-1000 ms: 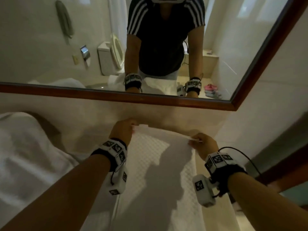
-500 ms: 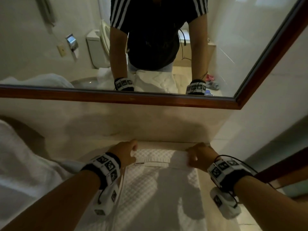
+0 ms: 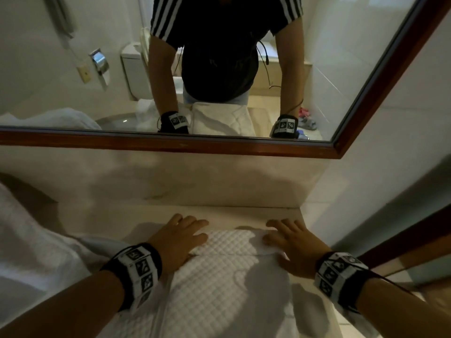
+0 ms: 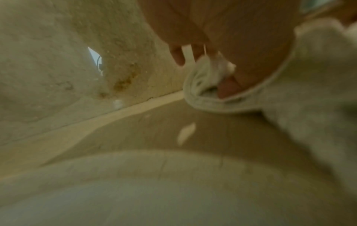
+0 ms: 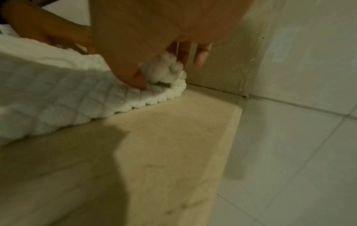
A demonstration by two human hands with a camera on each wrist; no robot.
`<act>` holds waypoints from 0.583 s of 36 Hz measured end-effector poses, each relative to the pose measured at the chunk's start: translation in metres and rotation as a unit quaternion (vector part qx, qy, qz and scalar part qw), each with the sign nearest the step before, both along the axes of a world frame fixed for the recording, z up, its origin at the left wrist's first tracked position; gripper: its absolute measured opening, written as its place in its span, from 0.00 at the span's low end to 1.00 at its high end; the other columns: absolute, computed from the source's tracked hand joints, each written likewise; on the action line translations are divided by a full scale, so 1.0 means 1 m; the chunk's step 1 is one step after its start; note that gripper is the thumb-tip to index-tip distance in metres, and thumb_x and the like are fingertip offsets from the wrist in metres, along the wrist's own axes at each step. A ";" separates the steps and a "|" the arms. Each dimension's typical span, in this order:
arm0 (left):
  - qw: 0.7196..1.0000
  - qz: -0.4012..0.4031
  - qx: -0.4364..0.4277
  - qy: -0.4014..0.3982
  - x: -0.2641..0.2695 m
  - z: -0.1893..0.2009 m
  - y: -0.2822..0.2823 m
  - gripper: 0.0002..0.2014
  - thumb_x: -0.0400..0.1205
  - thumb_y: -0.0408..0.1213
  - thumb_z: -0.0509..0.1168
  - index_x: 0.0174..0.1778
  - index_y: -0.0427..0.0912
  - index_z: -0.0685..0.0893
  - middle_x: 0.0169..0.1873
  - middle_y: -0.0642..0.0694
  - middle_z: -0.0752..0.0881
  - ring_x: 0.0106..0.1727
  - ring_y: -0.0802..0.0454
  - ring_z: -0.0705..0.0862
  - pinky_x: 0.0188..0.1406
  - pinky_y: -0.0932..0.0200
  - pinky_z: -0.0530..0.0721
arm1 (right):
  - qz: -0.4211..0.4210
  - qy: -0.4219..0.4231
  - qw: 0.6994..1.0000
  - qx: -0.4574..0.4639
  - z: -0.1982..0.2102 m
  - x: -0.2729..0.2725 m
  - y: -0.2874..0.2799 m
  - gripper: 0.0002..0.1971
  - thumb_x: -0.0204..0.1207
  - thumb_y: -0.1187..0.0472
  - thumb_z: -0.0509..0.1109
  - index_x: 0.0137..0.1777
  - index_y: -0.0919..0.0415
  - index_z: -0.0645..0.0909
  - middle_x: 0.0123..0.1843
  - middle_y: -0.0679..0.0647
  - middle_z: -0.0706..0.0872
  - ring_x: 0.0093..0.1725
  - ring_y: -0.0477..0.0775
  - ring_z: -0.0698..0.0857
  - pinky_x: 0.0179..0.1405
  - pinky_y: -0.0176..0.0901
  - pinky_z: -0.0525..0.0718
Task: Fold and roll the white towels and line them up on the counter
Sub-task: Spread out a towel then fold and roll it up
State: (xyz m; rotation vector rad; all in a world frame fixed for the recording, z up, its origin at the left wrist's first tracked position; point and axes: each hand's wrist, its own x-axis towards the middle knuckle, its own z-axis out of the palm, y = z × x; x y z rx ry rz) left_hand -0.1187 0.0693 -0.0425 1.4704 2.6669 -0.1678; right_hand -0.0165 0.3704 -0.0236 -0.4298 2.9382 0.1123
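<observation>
Left hand (image 3: pixel 177 240) and right hand (image 3: pixel 294 245) pinching far corners of white towel (image 3: pixel 227 276), thumbs tucked under, fingers spread

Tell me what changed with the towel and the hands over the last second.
Both hands carried the far edge of the quilted towel from raised and pinched down onto the counter. The left hand and right hand now lie spread on the start of a roll, thumbs tucked under the curled edge in the wrist views. The heap of white cloth on the left stayed put.
</observation>
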 end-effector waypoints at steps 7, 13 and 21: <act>0.929 0.155 0.029 -0.336 -0.011 0.023 0.022 0.11 0.76 0.42 0.64 0.46 0.52 0.66 0.44 0.51 0.74 0.43 0.48 0.77 0.43 0.55 0.75 | -0.090 -0.093 0.989 -0.076 0.018 -0.017 -0.018 0.13 0.77 0.50 0.60 0.59 0.52 0.76 0.60 0.52 0.82 0.63 0.58 0.79 0.63 0.45 0.71; 0.940 0.185 -0.005 -0.288 -0.013 0.023 0.048 0.17 0.74 0.43 0.68 0.58 0.48 0.76 0.55 0.47 0.80 0.53 0.47 0.79 0.49 0.55 0.77 | -0.124 -0.197 0.972 -0.030 0.027 -0.032 -0.029 0.32 0.65 0.49 0.75 0.68 0.45 0.65 0.57 0.50 0.83 0.58 0.58 0.77 0.58 0.45 0.70; 0.993 0.088 -0.004 0.072 0.016 0.020 0.057 0.30 0.45 0.40 0.80 0.45 0.51 0.83 0.44 0.47 0.88 0.46 0.45 0.79 0.44 0.49 0.75 | -0.068 0.083 0.993 0.046 -0.012 -0.019 -0.052 0.30 0.49 0.53 0.81 0.49 0.56 0.71 0.48 0.57 0.79 0.43 0.60 0.75 0.43 0.53 0.73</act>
